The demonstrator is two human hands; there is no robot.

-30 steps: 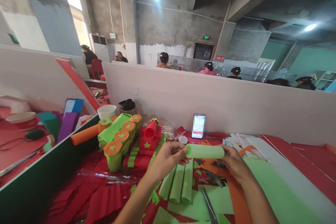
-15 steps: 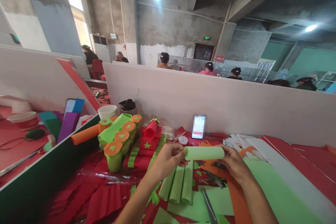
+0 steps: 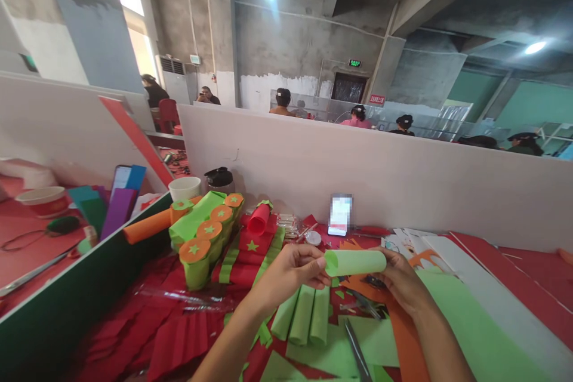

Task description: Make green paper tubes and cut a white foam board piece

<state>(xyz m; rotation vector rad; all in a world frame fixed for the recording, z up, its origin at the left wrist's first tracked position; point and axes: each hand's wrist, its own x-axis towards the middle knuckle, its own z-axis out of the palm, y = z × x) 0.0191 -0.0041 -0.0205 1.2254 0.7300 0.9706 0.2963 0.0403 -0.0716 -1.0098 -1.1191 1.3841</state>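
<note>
Both hands hold a rolled light-green paper tube level above the table. My left hand pinches its left end with curled fingers. My right hand grips the right end from behind. Directly below lie three finished green paper rolls side by side on red paper. Green paper sheets and an orange strip lie under my right forearm. Scissors rest on the green sheet near the front edge.
A green and orange paper-tube craft with stars stands at the left, with red star rolls beside it. A phone leans on the white partition. A white cup and a dark jar sit behind. Other people work beyond the partition.
The green tube has shifted slightly right and its left end now shows a more open, cone-like mouth. My left fingers have moved along that end.
</note>
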